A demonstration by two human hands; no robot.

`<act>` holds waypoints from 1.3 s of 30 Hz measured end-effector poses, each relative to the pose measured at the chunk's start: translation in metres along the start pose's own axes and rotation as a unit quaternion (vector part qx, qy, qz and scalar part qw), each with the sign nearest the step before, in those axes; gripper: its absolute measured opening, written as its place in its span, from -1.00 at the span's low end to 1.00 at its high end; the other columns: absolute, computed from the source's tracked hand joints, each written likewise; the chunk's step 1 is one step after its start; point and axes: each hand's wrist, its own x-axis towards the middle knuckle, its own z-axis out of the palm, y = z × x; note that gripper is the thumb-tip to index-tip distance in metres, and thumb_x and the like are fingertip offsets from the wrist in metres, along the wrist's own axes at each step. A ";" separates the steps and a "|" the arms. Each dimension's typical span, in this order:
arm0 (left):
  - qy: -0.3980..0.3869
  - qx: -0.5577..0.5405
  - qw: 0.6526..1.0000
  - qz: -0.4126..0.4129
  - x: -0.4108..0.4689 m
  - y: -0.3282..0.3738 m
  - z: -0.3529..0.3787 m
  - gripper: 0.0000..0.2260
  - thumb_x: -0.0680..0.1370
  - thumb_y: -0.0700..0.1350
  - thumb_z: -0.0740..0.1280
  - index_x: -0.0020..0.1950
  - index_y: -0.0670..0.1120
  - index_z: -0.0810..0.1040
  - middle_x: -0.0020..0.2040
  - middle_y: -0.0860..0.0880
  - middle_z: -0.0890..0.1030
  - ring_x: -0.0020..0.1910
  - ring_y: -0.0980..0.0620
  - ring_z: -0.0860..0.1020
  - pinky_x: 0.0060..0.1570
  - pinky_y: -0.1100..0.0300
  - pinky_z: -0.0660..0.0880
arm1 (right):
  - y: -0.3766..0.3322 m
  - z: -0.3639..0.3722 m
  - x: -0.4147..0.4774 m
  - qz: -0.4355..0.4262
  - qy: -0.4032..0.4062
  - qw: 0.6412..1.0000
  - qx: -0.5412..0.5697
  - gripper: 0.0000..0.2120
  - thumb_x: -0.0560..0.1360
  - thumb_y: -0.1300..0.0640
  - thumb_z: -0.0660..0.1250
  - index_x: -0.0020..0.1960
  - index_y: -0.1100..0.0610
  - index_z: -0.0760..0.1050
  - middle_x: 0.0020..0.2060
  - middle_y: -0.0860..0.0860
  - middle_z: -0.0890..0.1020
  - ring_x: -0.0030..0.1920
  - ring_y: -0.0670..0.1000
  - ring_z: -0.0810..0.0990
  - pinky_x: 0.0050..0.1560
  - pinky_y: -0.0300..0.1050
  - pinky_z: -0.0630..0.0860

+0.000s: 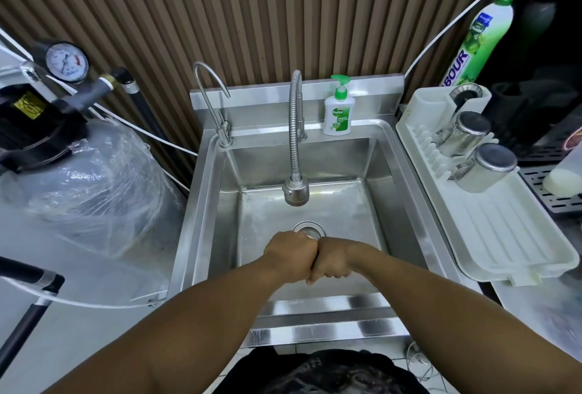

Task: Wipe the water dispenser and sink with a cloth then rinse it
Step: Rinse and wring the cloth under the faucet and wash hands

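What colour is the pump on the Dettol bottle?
Green, on the white Dettol bottle behind the sink; head view.

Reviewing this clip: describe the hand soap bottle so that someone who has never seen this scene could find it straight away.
Start at the steel sink in the middle of the view. On its back ledge, just right of the flexible coiled faucet, stands the hand soap bottle. It is small and white with a green pump and green label, unlike the tall green dish liquid bottle on the far right, off the sink.
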 end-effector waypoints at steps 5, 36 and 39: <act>-0.020 -0.111 0.993 -0.039 -0.001 -0.005 -0.007 -0.91 0.49 -0.19 0.33 -0.10 -0.03 0.45 -0.08 -0.08 0.59 -0.08 -0.15 0.57 -0.18 0.12 0.40 | -0.004 0.015 -0.002 -0.023 0.206 0.971 -0.123 -0.88 0.43 0.14 0.33 -0.04 0.10 0.54 -0.23 -0.01 0.56 -0.18 0.08 0.52 -0.17 -0.12 0.43; -0.143 -0.452 0.872 -0.125 0.009 -0.010 -0.023 -0.82 0.48 -0.34 0.26 -0.19 -0.07 0.40 -0.37 -0.06 0.30 -0.46 0.02 0.19 -0.45 0.25 0.13 | 0.018 0.000 0.009 -0.199 0.420 0.822 -0.328 -0.64 -0.07 0.18 0.59 -0.44 0.12 0.43 -0.63 -0.02 0.44 -0.71 0.08 0.36 -0.51 -0.30 0.10; -0.152 -0.467 0.862 -0.130 0.007 -0.007 -0.019 -0.82 0.48 -0.33 0.27 -0.15 -0.06 0.39 -0.31 -0.07 0.32 -0.46 0.02 0.20 -0.45 0.26 0.14 | 0.022 0.002 0.010 -0.213 0.433 0.806 -0.343 -0.66 -0.04 0.15 0.61 -0.41 0.12 0.47 -0.61 -0.02 0.47 -0.69 0.08 0.39 -0.52 -0.29 0.13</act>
